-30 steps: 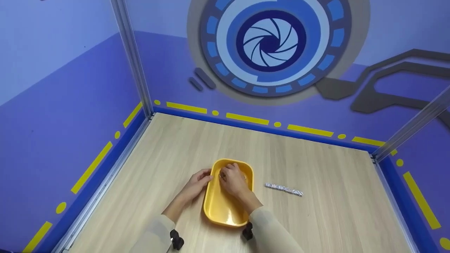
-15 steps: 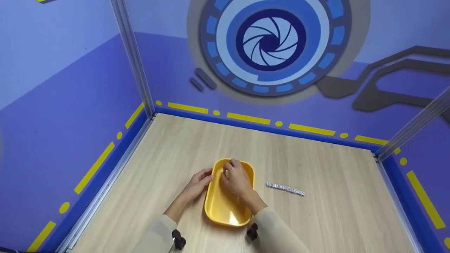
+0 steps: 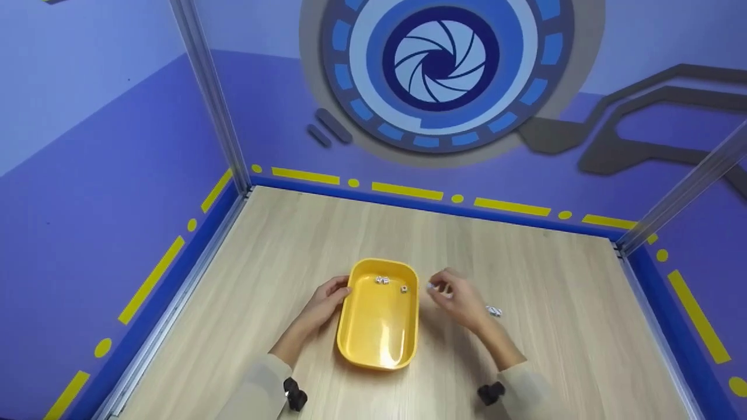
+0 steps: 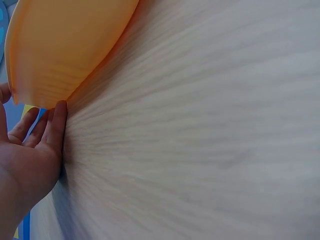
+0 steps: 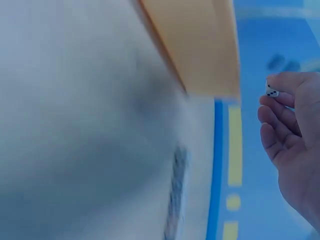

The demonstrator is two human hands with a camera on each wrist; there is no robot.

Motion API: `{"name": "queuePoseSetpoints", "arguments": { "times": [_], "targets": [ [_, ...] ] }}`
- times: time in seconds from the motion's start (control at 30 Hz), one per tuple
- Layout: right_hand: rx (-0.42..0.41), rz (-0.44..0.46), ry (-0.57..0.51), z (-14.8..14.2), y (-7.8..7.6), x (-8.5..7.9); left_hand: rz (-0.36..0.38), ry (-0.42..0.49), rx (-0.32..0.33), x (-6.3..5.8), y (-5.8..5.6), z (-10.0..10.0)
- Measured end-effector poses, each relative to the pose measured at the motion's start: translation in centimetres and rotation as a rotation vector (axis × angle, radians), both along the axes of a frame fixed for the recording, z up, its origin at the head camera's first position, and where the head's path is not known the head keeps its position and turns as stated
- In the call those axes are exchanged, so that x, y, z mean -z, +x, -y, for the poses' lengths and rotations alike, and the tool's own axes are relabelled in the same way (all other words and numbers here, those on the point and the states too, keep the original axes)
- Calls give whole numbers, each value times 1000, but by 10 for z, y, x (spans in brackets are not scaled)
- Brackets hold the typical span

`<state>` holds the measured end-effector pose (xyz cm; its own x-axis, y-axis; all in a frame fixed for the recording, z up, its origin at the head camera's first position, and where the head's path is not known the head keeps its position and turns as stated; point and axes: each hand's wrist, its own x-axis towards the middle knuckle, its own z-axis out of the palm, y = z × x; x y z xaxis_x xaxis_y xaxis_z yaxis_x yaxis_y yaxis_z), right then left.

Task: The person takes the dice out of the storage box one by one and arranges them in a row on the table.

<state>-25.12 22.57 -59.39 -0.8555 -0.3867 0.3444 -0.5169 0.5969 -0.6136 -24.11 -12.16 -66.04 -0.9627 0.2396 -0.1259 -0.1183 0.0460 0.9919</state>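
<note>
A yellow tray [image 3: 379,364] sits on the table, with three small white dice [image 3: 404,289] near its far end. My left hand [image 3: 322,303] holds its left side, the thumb at the rim and the other fingers against the outer wall [image 4: 60,55]. To the right of the tray, my right hand [image 3: 461,300] is raised and pinches a white die [image 5: 271,91] between thumb and index finger; black pips show on it. Behind the right hand lies a row of dice [image 3: 494,311], mostly hidden in the head view and blurred in the right wrist view.
The light wood table [image 3: 560,326] is bounded by blue panels [image 3: 157,245] on the left, back and right. Metal posts [image 3: 204,93] stand at the corners. A black wrist camera [image 3: 490,394] sits at each sleeve.
My right hand has moved out of the tray to the right, pinching a die. Three dice in the tray now show. The left hand stays at the tray's side.
</note>
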Motion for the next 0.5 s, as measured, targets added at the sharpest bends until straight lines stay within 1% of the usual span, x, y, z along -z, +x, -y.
{"name": "queuePoseSetpoints", "arguments": {
  "times": [0.1,0.23,0.33,0.5],
  "targets": [
    [60,0,-13,-34,0,-6,4,-19,-3,0,0,-1],
    [128,-59,-15,-74,-1,-7,1,-11,-5,-1,0,-1],
    [174,-90,-1,-100,2,-4,2,-7,-4,-1,-1,-2],
    [234,-69,50,-135,9,10,-9,-51,-12,0,-3,-1]
  ]
}}
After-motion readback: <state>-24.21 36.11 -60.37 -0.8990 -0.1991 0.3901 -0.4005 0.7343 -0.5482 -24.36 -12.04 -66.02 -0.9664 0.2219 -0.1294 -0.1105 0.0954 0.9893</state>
